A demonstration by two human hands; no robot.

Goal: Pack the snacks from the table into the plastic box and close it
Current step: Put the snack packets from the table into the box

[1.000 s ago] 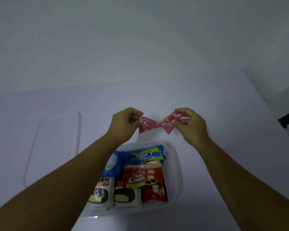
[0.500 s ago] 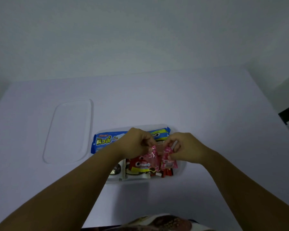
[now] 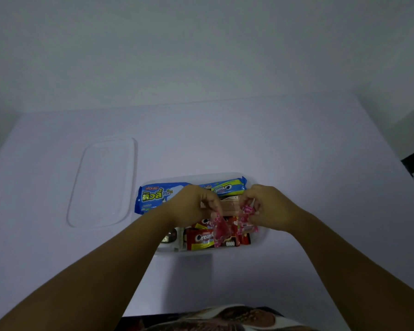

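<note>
Head view shows both hands over the clear plastic box point(image 3: 261, 237), which sits on the white table point(image 3: 296, 151). All positions below are given relative to this box.

**Step in hand (judgement):** placing the last two pink candy packets into the box.

1. Lower each packet until it rests on the snacks already packed; let go only once it is supported.
2. Lay the packets flat. Anything standing proud of the rim is likely to obstruct the lid.
3. Set them toward the near right part of the box, where the red biscuit packs point(image 3: 200, 238) leave a lower surface than the blue wafer pack point(image 3: 155, 197) at the far left corner.
4. Keep the packets inside the wall line, not draped across the rim.

**Grip state:**

- Left hand point(image 3: 191, 206): fingers curled, pinching the top edge of the left pink packet point(image 3: 221, 231). The packet hangs down and overlaps the red biscuit packs; whether it touches them cannot be told.
- Right hand point(image 3: 270, 206): fingers curled, pinching the right pink packet point(image 3: 246, 219), which hangs over the near right part of the box.

**Remaining:** the clear lid point(image 3: 103, 182) lies flat on the table just left of the box, apart from it. No loose snacks are visible on the table outside the box.
</note>
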